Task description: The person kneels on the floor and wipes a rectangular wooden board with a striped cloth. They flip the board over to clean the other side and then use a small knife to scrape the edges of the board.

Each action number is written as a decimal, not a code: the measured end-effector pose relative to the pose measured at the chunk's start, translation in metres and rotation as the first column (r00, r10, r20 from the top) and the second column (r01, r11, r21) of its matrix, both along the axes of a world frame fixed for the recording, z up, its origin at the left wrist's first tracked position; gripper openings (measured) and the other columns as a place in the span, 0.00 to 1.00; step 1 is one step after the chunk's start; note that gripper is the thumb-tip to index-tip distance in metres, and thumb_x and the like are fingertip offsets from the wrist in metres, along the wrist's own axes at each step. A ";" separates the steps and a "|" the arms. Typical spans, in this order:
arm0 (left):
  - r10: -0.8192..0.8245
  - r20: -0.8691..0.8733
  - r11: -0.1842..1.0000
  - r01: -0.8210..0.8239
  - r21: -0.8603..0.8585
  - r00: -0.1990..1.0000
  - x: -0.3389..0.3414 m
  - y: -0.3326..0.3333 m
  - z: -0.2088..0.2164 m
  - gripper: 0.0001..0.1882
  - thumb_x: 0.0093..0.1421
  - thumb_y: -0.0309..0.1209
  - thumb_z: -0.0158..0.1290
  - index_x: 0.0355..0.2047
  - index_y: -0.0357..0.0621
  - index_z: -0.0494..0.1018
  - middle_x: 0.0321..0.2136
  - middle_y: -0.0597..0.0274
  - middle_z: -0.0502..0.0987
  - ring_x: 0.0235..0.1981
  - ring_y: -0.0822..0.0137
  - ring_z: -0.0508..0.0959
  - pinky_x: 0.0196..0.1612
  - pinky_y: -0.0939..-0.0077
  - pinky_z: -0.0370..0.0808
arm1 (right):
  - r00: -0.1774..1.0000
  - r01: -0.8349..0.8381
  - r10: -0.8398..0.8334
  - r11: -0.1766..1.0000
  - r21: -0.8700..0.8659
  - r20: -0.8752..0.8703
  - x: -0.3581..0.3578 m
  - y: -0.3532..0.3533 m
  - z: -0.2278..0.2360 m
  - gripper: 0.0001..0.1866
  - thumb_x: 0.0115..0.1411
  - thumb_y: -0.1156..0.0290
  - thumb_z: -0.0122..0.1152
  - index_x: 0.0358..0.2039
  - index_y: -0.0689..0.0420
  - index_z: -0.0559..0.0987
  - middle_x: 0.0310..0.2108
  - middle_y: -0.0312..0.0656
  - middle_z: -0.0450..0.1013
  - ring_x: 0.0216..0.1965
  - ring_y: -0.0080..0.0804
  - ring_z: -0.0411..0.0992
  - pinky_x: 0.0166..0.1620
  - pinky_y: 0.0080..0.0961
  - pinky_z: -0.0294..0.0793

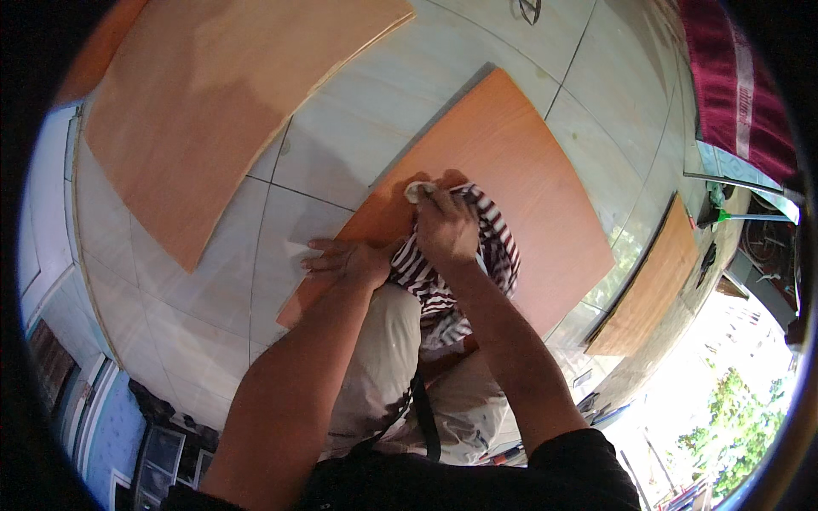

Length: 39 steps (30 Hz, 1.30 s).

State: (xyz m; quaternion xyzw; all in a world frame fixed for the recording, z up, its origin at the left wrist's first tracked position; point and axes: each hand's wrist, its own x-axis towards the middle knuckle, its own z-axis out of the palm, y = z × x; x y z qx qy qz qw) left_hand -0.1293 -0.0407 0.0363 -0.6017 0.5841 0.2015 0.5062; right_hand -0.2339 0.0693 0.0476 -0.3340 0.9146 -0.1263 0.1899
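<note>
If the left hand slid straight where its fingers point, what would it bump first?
Probably the big brown board, near its lower corner, after the left hand crosses floor tiles; depth is unclear.

On the tiled floor (626,119) lie an orange board (541,200), tan sheet (230,94) and brown panel (652,289).

On a pale tiled floor (332,153) lies an orange-brown board (545,213). The left hand (362,262) lies spread across the board's left edge, fingers past it. Just inside that edge, the right hand (449,228) grips a bunched striped cloth (503,243). A large wooden sheet (239,85) lies toward the floor's left edge, a narrower plank (652,285) toward its right.
</note>
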 end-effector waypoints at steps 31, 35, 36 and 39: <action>0.108 -0.169 0.976 -0.072 0.206 0.980 0.002 -0.010 0.030 0.84 0.44 0.84 0.59 0.74 0.19 0.40 0.74 0.11 0.25 0.76 0.17 0.29 0.74 0.21 0.38 | 0.774 0.408 -0.445 0.894 -0.184 -0.450 -0.176 0.121 -0.058 0.13 0.67 0.66 0.55 0.41 0.57 0.86 0.41 0.51 0.81 0.43 0.56 0.80 0.49 0.51 0.81; 0.089 -0.111 0.986 -0.071 0.153 0.990 -0.014 -0.008 0.043 0.96 0.36 0.85 0.63 0.74 0.23 0.19 0.75 0.14 0.24 0.77 0.19 0.31 0.75 0.24 0.40 | 0.723 0.493 -0.503 0.856 -0.158 -0.474 -0.167 0.102 -0.020 0.13 0.68 0.65 0.56 0.43 0.55 0.87 0.42 0.52 0.81 0.42 0.55 0.81 0.46 0.49 0.81; 0.061 -0.076 0.993 -0.053 0.104 0.995 -0.016 -0.006 0.042 0.97 0.35 0.85 0.65 0.74 0.22 0.18 0.75 0.14 0.24 0.77 0.19 0.31 0.76 0.26 0.40 | 0.695 0.446 -0.520 0.854 -0.269 -0.497 -0.146 0.096 -0.013 0.13 0.68 0.65 0.57 0.44 0.54 0.87 0.42 0.52 0.81 0.43 0.54 0.81 0.46 0.48 0.81; 0.081 -0.052 0.997 -0.081 0.009 0.995 -0.012 -0.002 0.030 0.98 0.35 0.84 0.65 0.72 0.19 0.17 0.74 0.13 0.26 0.77 0.20 0.31 0.76 0.28 0.40 | 0.964 0.162 -0.135 0.982 0.100 -0.229 -0.036 0.077 -0.013 0.09 0.66 0.67 0.59 0.40 0.51 0.86 0.40 0.47 0.81 0.44 0.47 0.81 0.47 0.47 0.81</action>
